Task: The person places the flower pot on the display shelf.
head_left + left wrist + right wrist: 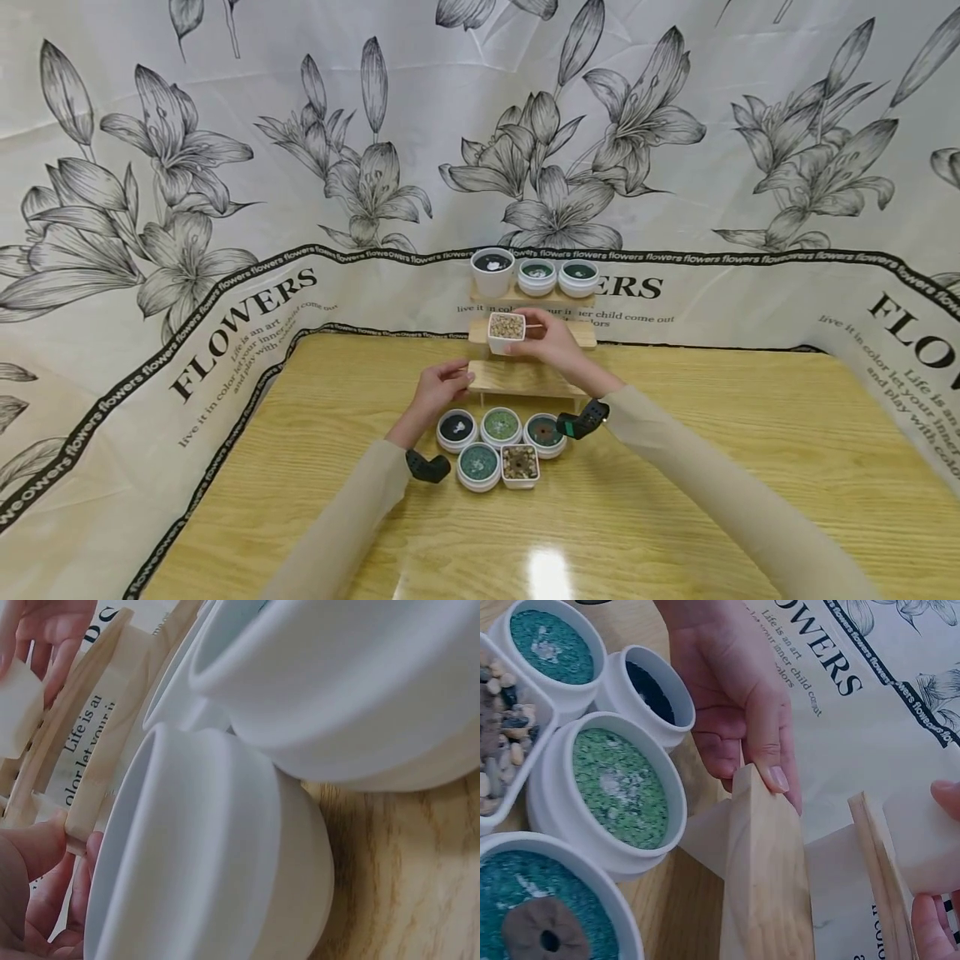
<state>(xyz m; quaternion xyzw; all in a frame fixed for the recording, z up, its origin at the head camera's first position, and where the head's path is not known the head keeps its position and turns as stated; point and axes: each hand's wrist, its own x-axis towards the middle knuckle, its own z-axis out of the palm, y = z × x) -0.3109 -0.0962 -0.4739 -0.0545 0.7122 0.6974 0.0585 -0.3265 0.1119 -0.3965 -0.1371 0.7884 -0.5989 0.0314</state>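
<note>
A stepped wooden stand [517, 377] with three tiers is set against the back cloth. My left hand [438, 390] pinches the left end of its lowest board, thumb on top, as the right wrist view shows [754, 712]. My right hand [553, 340] grips a small square white pot [506, 345] filled with tan gravel. That pot is at the left part of the middle tier [583, 334]; whether it touches the board I cannot tell. On the top tier stand a taller white pot [492, 282] and two round white pots [537, 287] with green contents.
Several white pots are clustered in front of the stand: a dark-filled one [457, 429], a light green one [501, 427], a teal one [478, 465], one with a brown ring [546, 433] and a square one with pebbles [520, 465]. Flower-printed cloth [390, 292] borders the table.
</note>
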